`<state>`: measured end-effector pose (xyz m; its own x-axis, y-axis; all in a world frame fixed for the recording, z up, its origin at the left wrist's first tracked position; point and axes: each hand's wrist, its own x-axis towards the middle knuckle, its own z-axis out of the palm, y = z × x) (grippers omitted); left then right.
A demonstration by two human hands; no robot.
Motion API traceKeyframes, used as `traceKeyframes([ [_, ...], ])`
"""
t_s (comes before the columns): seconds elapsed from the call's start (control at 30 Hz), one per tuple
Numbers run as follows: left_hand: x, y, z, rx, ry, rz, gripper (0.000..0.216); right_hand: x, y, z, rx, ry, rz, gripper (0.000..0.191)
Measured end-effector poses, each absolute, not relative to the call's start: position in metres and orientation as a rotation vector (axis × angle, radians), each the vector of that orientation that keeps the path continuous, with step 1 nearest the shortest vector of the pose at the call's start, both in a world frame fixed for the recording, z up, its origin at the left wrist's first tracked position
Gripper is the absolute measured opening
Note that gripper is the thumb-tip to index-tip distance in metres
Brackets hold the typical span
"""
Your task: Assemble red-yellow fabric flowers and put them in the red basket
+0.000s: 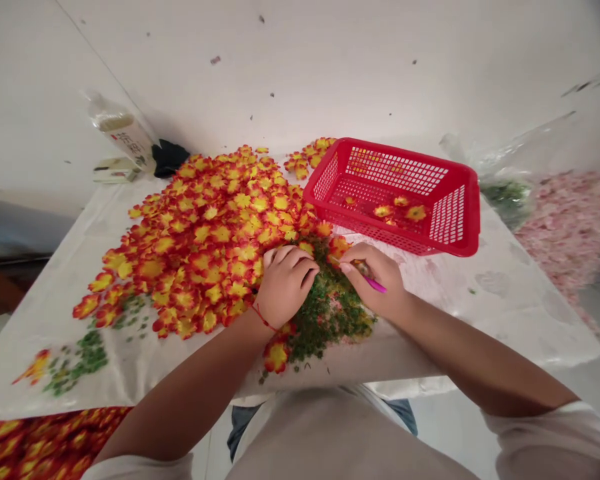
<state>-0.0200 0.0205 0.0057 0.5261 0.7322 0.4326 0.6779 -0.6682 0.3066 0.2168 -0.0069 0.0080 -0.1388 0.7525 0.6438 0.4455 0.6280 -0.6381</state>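
The curled left hand (pixel 285 285) rests between green plastic leaf bits (pixel 327 313) and red-yellow fabric flowers (pixel 205 240), its hold unclear; the right hand (pixel 370 273) pinches a slim magenta-tipped tool (pixel 377 285), with a red mesh plastic basket (pixel 410 153) just beyond, holding several flowers

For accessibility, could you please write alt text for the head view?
From above, the left hand rests on green crumbs beside a heap of red-and-yellow artificial flowers on a white-covered table; the right hand holds a pink-handled tool near a red plastic basket.
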Motion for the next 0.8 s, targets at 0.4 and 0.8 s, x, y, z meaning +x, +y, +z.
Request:
traceKeyframes([
  [0.4, -0.021, 0.015, 0.006, 1.804, 1.129, 1.158, 0.015, 0.22, -0.021, 0.009, -0.659, -1.776, 0.483, 0.032],
  [0.8, -0.019, 0.012, 0.012, 1.431, 0.997, 0.932, 0.039, 0.22, -0.023, 0.013, -0.64, -1.832, 0.566, 0.027],
])
